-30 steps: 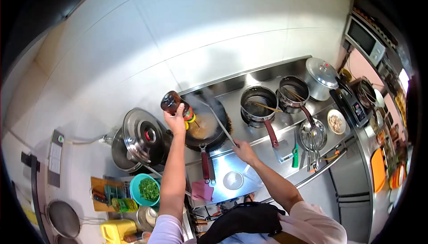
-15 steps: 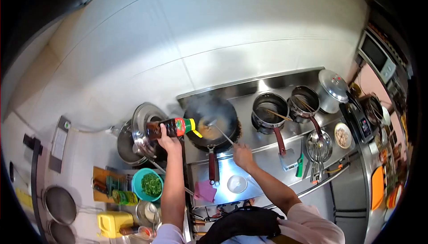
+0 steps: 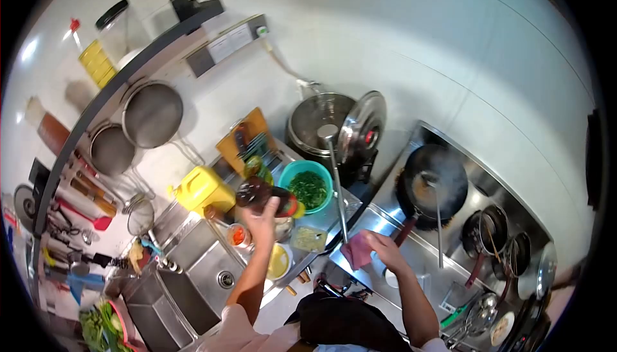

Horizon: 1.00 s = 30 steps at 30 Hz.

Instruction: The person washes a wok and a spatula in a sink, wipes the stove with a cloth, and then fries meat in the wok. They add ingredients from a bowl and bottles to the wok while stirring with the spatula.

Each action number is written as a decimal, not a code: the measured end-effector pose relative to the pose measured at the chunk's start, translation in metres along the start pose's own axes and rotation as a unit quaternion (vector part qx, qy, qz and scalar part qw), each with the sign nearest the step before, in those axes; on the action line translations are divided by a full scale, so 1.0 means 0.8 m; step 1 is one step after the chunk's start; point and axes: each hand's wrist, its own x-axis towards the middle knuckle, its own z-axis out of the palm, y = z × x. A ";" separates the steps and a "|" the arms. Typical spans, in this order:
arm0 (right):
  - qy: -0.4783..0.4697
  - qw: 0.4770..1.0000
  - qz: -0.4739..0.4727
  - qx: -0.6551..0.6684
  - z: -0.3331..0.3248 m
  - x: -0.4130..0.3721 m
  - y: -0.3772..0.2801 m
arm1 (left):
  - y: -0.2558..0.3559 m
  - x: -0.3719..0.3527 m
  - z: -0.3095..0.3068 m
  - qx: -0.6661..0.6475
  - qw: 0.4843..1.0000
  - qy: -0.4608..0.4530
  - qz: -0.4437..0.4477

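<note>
My left hand (image 3: pixel 259 225) is wrapped round a dark sauce bottle (image 3: pixel 281 200) with a red label, lying nearly level with its base to the left. The bottle is just in front of a turquoise bowl (image 3: pixel 285 176) of chopped greens. At the counter's front edge, my right hand (image 3: pixel 383 250) grips a pink cloth (image 3: pixel 357 251). Beyond that hand, a steaming wok (image 3: pixel 450 205) with a dark red handle sits on the stove. A long-handled metal utensil (image 3: pixel 439 230) rests in the wok, its handle over the near rim.
A large pot (image 3: pixel 302 127) with its lid (image 3: pixel 367 119) tilted against it stands at the back. The yellow jug (image 3: pixel 204 191) is beside the sink (image 3: pixel 212 264). Smaller pans (image 3: pixel 472 235) occupy the stove's right side. Strainers (image 3: pixel 153 115) hang on the wall.
The view has swung left. My left hand has carried the bottle from beside the wok to near the turquoise bowl. My right hand has let go of the utensil and taken the pink cloth.
</note>
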 end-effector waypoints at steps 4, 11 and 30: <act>0.072 0.996 0.032 0.040 -0.036 -0.029 0.068 | -0.015 0.077 -0.091 0.038 0.990 0.118 0.067; 0.127 0.989 0.071 0.037 -0.035 -0.050 0.080 | -0.228 0.160 -0.187 0.065 0.990 0.110 0.059; 0.236 0.969 0.046 0.049 -0.005 -0.080 0.061 | -0.211 0.159 -0.046 0.340 0.939 0.001 -0.047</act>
